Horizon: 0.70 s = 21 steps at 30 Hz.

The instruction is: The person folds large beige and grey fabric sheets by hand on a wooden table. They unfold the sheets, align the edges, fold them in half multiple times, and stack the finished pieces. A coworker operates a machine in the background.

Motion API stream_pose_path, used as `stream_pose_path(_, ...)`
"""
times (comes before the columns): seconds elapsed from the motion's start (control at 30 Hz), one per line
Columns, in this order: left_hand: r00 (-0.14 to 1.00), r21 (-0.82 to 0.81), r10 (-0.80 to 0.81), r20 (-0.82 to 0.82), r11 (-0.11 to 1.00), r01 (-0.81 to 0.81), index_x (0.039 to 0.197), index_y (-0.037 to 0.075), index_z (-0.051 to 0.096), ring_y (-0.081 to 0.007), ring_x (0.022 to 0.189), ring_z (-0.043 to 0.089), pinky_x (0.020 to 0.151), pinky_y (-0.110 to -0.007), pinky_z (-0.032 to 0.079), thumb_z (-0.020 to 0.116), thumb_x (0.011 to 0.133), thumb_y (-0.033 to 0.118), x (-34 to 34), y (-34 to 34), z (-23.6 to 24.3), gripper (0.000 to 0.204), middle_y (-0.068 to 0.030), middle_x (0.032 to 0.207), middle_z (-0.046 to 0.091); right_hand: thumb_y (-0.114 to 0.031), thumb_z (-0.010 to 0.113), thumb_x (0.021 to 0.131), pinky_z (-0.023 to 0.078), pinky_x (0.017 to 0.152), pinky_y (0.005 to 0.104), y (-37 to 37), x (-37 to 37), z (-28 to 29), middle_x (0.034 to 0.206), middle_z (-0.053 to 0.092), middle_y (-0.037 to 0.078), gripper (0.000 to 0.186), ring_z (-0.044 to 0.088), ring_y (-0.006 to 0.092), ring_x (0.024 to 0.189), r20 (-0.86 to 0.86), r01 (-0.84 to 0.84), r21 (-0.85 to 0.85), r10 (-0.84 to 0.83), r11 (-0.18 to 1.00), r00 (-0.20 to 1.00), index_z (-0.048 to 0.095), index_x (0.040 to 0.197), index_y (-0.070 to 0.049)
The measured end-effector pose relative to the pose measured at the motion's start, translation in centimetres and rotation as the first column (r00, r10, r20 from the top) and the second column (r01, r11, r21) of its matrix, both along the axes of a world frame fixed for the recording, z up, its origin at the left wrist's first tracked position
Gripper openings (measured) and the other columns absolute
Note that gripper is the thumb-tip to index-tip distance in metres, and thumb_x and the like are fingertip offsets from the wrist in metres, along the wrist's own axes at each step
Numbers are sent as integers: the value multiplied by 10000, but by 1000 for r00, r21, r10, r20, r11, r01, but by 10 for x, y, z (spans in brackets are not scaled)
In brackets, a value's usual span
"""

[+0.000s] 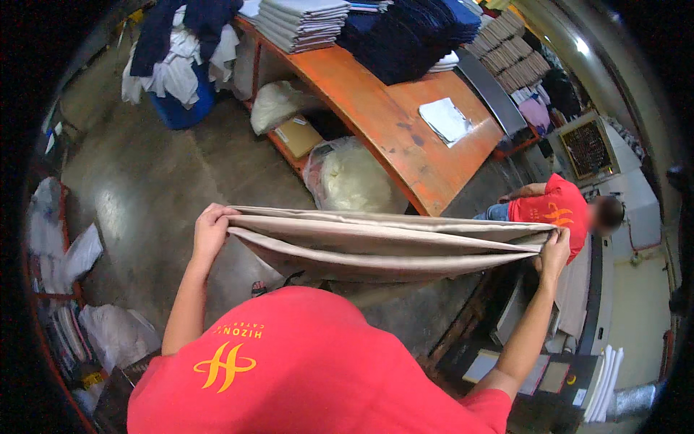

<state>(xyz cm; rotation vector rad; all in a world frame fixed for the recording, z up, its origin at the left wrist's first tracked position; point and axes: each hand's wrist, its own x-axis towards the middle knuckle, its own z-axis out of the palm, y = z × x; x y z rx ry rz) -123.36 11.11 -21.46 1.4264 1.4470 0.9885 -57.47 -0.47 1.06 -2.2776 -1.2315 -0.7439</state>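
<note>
A beige cloth (376,235), folded into several layers, is stretched between my two hands in front of my body. My left hand (212,230) pinches its left end, fingers closed over the layered edge. At the other end my right hand (555,252) grips the gathered corner. The upper edges run nearly straight, while the lower layers sag in the middle. What the cloth is used for cannot be told, and its lower part is partly hidden by my red shirt.
An orange table (390,123) ahead carries stacks of folded white cloths (300,22), dark blue cloths (405,36) and papers (445,120). A full plastic bag (354,177) sits beneath. A blue bin (182,101) overflows with cloth at far left. A person in red (549,210) works at right.
</note>
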Motion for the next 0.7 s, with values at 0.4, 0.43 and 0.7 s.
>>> stream_pose_path(0.4, 690, -359, -587, 423, 590, 723, 1012, 31, 653, -197, 946, 554, 801, -302, 448, 624, 813, 90, -14, -80, -72, 210, -74, 1019, 570, -197, 477, 909, 438, 806, 495, -20, 51, -42, 979, 619, 268, 238, 575, 434, 962, -14, 136, -38, -137, 990, 991, 578, 1049, -31)
stream_pose_path(0.43, 684, -295, -630, 369, 618, 729, 1004, 31, 654, -198, 931, 557, 791, -301, 449, 634, 805, 89, -15, -81, -80, 208, -73, 998, 573, -190, 495, 898, 445, 792, 493, -19, 49, -42, 958, 621, 265, 214, 582, 438, 937, -35, 119, -54, -121, 991, 992, 581, 1018, -34)
stream_pose_path(0.7, 970, 362, -228, -88, 900, 244, 827, 6, 631, -248, 858, 582, 783, -326, 469, 471, 638, -105, 4, 7, -35, 271, -93, 868, 587, -185, 489, 902, 456, 762, 458, -9, 83, -46, 909, 635, 222, 198, 601, 402, 883, -11, -44, 196, 47, 980, 999, 577, 969, -20)
